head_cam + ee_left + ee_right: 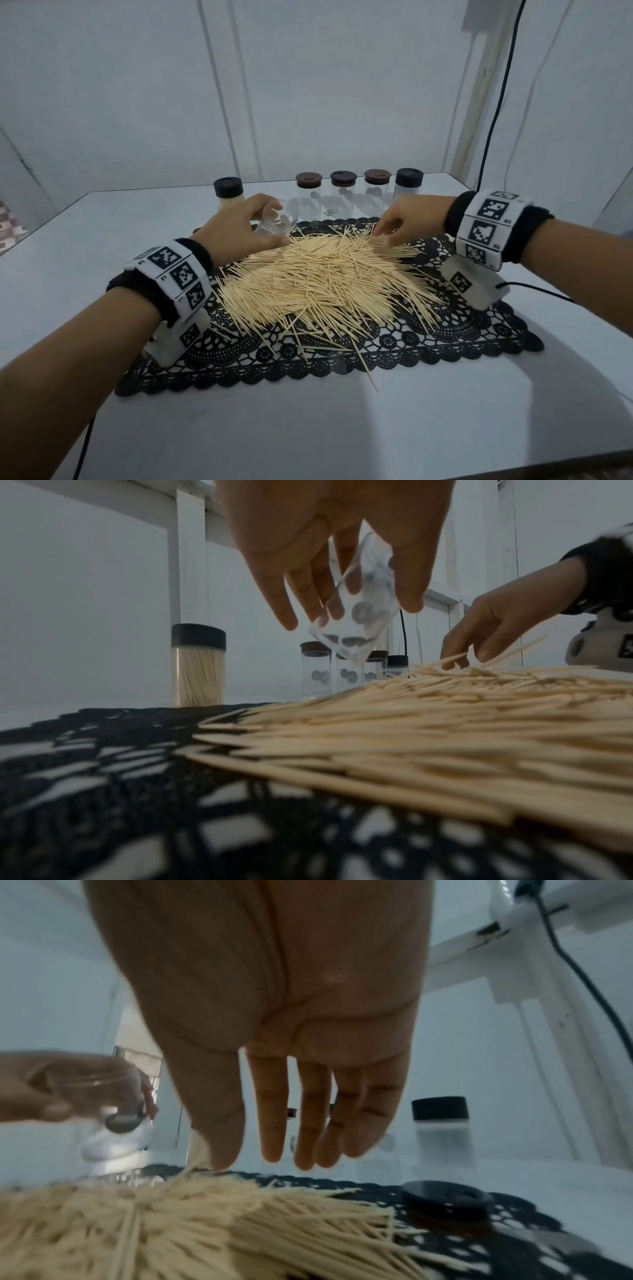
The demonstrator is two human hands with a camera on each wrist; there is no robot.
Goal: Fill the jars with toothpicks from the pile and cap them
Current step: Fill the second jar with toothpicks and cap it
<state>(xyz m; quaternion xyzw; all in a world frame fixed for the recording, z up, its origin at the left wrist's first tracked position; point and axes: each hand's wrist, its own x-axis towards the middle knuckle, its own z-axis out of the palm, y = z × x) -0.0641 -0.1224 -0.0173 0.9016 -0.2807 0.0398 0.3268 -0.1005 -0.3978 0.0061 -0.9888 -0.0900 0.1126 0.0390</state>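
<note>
My left hand [260, 228] grips a clear uncapped jar [279, 221] and holds it tilted just above the far left edge of the toothpick pile [322, 281]. The left wrist view shows that jar [356, 626] between thumb and fingers; I see no toothpicks in it. My right hand [383, 231] reaches down onto the pile's far right part with straight fingers [274, 1123]. Its thumb and fingertips touch the toothpicks [171, 1218]. A loose dark cap [445, 1202] lies on the black lace mat [445, 339], to the right of that hand.
Along the back stand a black-capped jar [228, 193] full of toothpicks, three capped clear jars [343, 193], and another black-capped jar [408, 186]. White walls enclose the table [342, 428]. Black cables run from both wrists and one hangs at the back right.
</note>
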